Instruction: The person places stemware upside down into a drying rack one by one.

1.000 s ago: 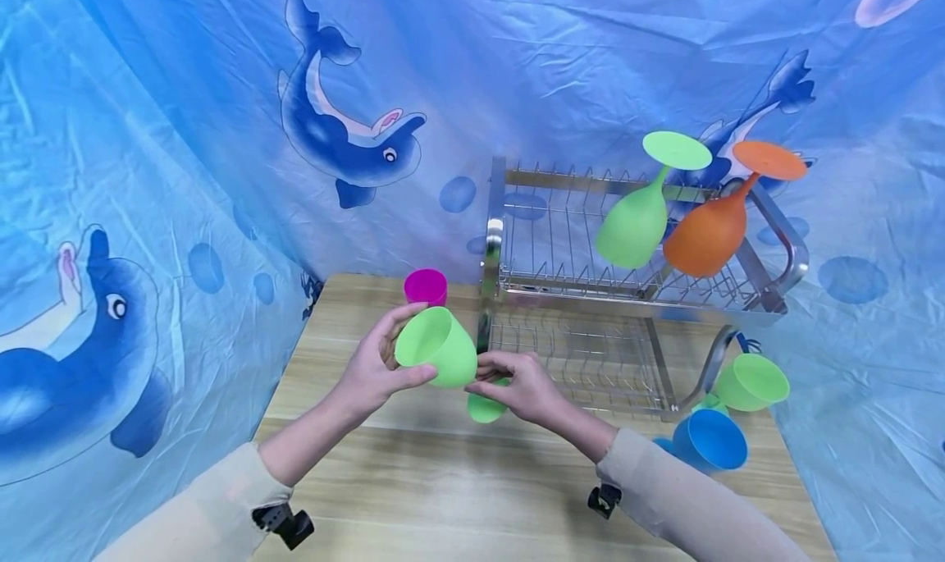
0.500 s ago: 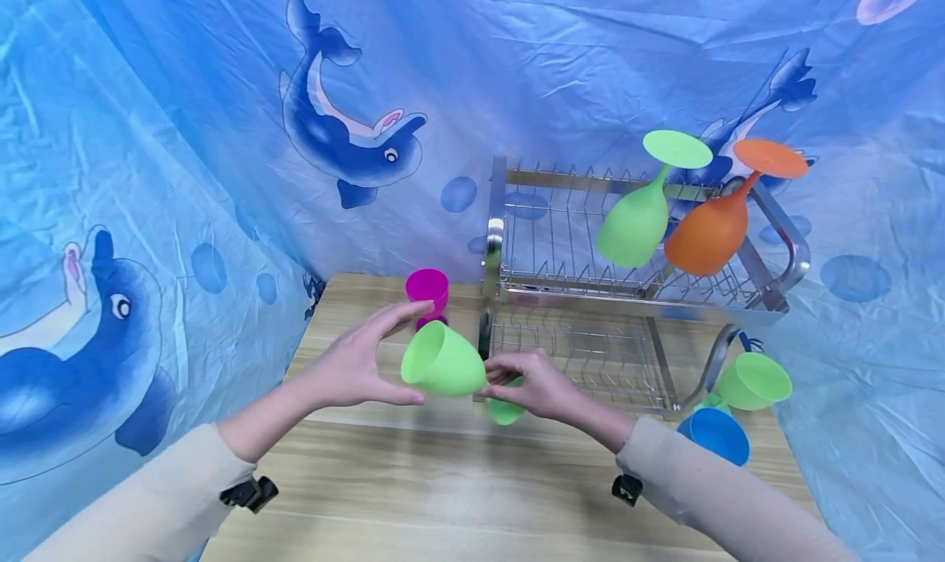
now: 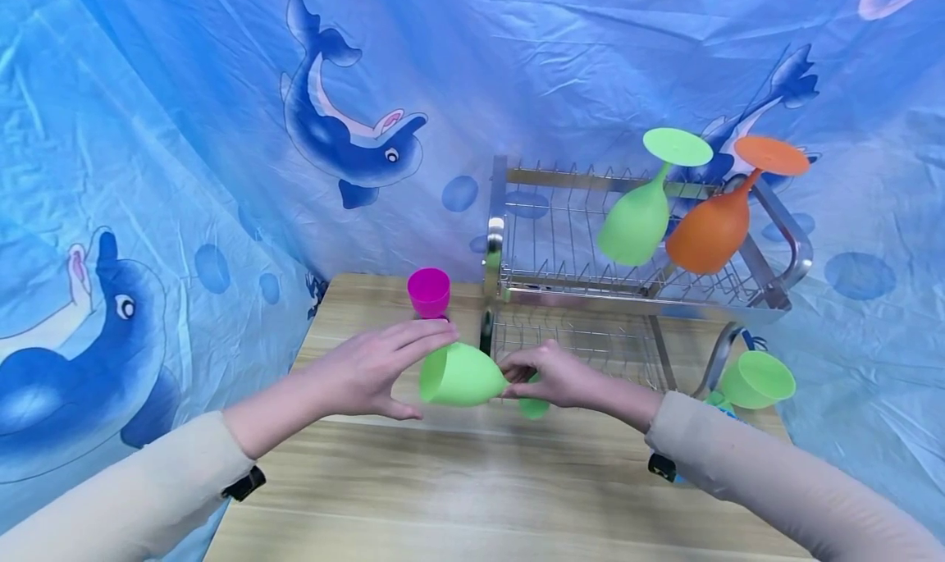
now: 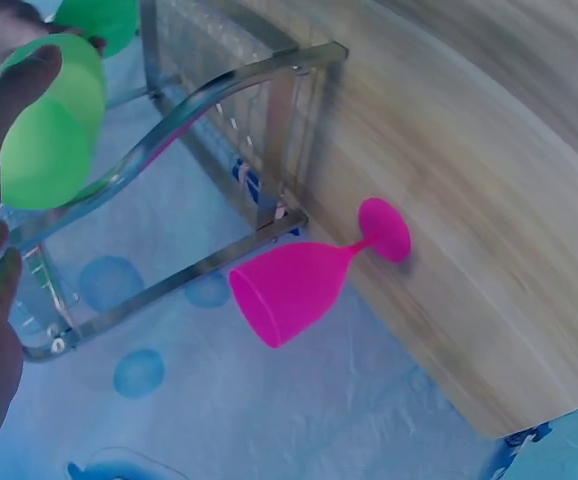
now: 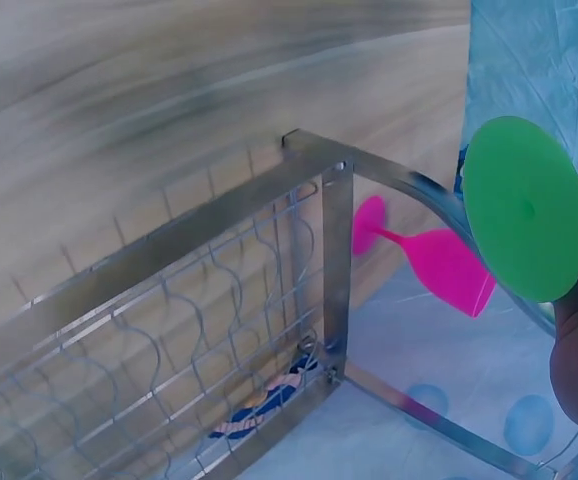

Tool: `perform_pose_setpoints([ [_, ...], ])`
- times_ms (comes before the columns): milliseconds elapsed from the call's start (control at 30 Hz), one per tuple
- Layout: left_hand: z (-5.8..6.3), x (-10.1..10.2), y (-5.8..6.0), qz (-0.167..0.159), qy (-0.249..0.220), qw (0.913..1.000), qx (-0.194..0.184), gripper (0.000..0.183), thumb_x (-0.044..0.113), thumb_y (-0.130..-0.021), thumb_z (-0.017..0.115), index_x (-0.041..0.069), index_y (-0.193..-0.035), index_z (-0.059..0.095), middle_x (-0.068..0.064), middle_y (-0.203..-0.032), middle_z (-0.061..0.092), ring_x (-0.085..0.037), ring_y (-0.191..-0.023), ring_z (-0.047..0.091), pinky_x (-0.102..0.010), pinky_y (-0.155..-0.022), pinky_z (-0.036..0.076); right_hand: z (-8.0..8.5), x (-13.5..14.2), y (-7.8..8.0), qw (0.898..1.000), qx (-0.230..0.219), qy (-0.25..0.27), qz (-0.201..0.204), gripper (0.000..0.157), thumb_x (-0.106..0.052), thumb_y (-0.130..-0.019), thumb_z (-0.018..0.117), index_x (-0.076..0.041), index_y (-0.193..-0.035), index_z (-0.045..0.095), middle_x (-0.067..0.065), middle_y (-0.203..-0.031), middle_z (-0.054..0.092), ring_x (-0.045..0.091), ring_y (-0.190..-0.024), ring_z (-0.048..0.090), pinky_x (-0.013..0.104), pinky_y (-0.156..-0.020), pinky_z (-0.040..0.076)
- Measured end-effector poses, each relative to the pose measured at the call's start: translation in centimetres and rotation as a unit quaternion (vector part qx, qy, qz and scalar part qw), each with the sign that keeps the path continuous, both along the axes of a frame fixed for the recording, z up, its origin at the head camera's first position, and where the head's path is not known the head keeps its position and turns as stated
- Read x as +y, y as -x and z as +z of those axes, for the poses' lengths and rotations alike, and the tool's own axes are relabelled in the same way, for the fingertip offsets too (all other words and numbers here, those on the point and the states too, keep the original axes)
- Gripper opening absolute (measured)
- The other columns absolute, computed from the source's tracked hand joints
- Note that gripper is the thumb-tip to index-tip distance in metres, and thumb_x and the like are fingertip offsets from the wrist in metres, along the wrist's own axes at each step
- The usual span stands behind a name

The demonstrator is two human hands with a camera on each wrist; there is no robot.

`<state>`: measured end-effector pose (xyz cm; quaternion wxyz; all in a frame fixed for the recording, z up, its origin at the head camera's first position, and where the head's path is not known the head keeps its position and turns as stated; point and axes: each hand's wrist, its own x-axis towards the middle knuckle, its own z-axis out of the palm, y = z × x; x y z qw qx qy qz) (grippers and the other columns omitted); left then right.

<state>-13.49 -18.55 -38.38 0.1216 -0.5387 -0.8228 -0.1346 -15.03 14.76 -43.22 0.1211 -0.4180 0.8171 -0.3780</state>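
Note:
A light green plastic goblet (image 3: 463,375) lies tilted on its side in the air, its mouth to the left. My right hand (image 3: 555,375) pinches its stem; the round green foot (image 5: 526,210) shows beside that hand in the right wrist view. My left hand (image 3: 369,369) is at the bowl's mouth, fingers straight above and thumb apart below. Whether its fingertips touch the bowl I cannot tell. A magenta goblet (image 4: 294,288) stands upright on the table behind my left hand.
A two-tier metal dish rack (image 3: 642,302) stands at the back right. On its upper tier a green goblet (image 3: 635,226) and an orange goblet (image 3: 710,232) are upside down. Another green goblet (image 3: 758,380) stands on the wooden table (image 3: 458,488) at right. My right sleeve mostly hides a blue one.
The held green goblet has moved right and turned more level. My left hand has loosened from around its bowl and spread. The right hand has shifted right, still on the stem.

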Motion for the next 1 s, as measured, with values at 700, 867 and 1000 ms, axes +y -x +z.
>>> perform_pose_setpoints([
  [700,-2.0,0.7,0.6,-0.051,-0.036,0.9961,0.063,0.106,0.029,-0.058,0.107,0.003,-0.147,0.054,-0.015,-0.144,0.064,-0.030,-0.130,0.065,-0.043,-0.101,0.062,1.1,-0.3,0.8,0.999,-0.022,-0.028,0.031,0.027,-0.006,-0.094,0.082,-0.005,-0.121,0.078,0.003,-0.108,0.082,0.001,-0.091,0.076,0.022,-0.084,0.064],
  [867,-2.3,0.4,0.3,-0.027,-0.049,0.9976,0.042,0.105,0.029,-0.058,0.107,0.003,-0.146,0.056,-0.014,-0.143,0.065,-0.030,-0.130,0.065,-0.044,-0.100,0.062,1.8,-0.3,0.8,0.999,-0.014,-0.039,0.025,0.033,-0.009,-0.093,0.083,-0.004,-0.125,0.077,0.006,-0.114,0.081,0.010,-0.095,0.078,0.024,-0.086,0.064],
  [1000,-3.0,0.1,-0.2,0.007,-0.076,0.9968,0.023,0.103,0.028,-0.057,0.106,0.004,-0.145,0.057,-0.013,-0.143,0.065,-0.030,-0.129,0.066,-0.046,-0.099,0.062,3.0,-0.2,0.2,0.997,0.064,-0.054,-0.002,0.047,-0.020,-0.092,0.086,-0.003,-0.133,0.073,0.008,-0.123,0.079,0.019,-0.106,0.078,0.032,-0.092,0.064],
])
